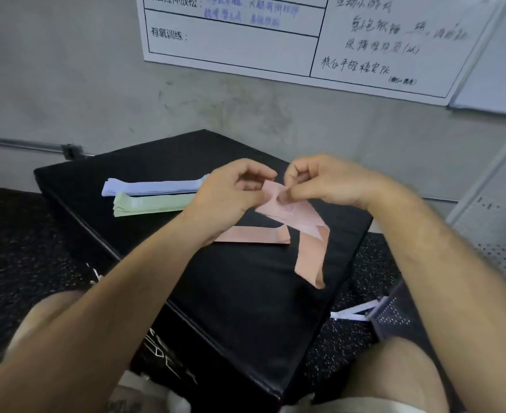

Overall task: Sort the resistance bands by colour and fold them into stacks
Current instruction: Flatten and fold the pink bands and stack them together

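Pinching one end of a thin, flat, salmon-pink rubber resistance band (293, 213) between us, my left hand (230, 192) and right hand (326, 180) meet just above the far half of a black padded box (245, 293). Both have their fingers curled in, with thumb and fingertips closed on the band's end. From that grip the pink band runs toward me and to the right across the box top, bends back on itself near the right edge, and trails down to a loose end. A second pink strip (251, 235) lies flat under my left wrist; I cannot tell whether it is part of the same band or a separate one. To the left of my hands, two folded stacks lie side by side on the box, touching: a pale lavender stack of bands (153, 187) farther from me and a light green stack of bands (153, 204) nearer. Behind the box, a white printed sheet with handwriting (233, 40) hangs on the grey wall. The box stands on a dark speckled floor (22, 248).
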